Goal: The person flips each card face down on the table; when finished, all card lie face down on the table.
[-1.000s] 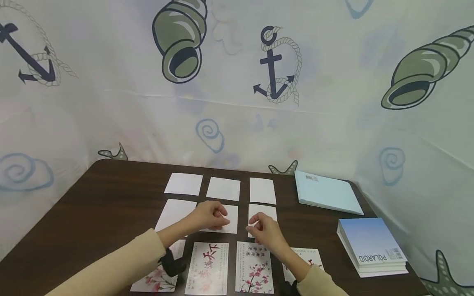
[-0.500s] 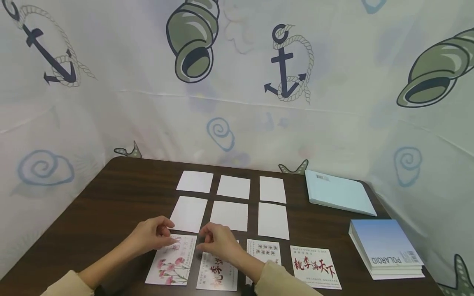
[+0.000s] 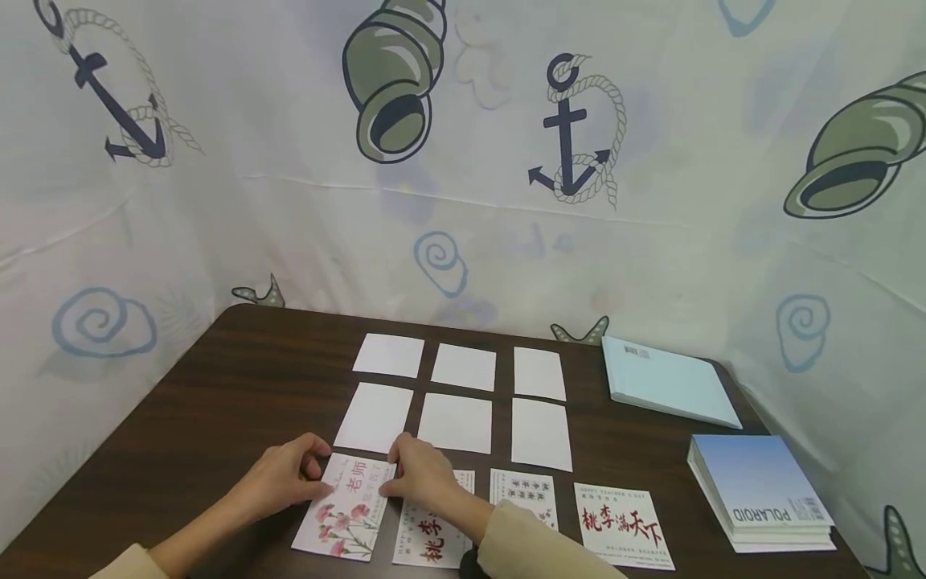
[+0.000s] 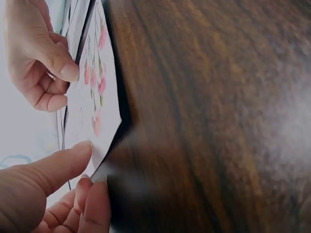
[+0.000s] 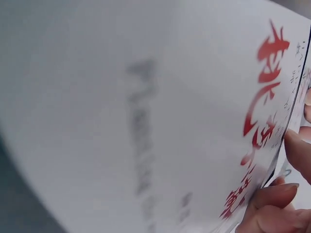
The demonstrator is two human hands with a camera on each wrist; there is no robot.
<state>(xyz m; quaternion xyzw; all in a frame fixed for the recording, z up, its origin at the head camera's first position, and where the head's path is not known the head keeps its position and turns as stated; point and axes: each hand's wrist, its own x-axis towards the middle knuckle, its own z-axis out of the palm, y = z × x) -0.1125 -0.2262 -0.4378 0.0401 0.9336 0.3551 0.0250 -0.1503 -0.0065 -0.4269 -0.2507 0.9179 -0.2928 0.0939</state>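
Hanging at the back was a big pale cloth (image 3: 492, 161) with sea pictures on it. In front of it stood a dark brown table (image 3: 239, 386), which carried all the other things. Near its back right corner lay a light blue flat thing (image 3: 669, 382). Nearer the person sat a white stack (image 3: 752, 478) with a blue top and the word POLAROID upside down; it was hard to tell if it was boxes or books.

Next came the hands. The left hand (image 3: 282, 474) had bent fingers and pinched the left edge of a flower card (image 3: 343, 515). The right hand (image 3: 423, 474) had bent fingers too, and pinched the card's right edge.

That card was at the left end of the front row, with pink flowers and reddish writing. Three cards with writing (image 3: 624, 523) filled the rest of the row, and the right sleeve (image 3: 542, 543) hid part of one. Behind them lay six plain white cards (image 3: 372, 418) in two rows of three, a little apart.
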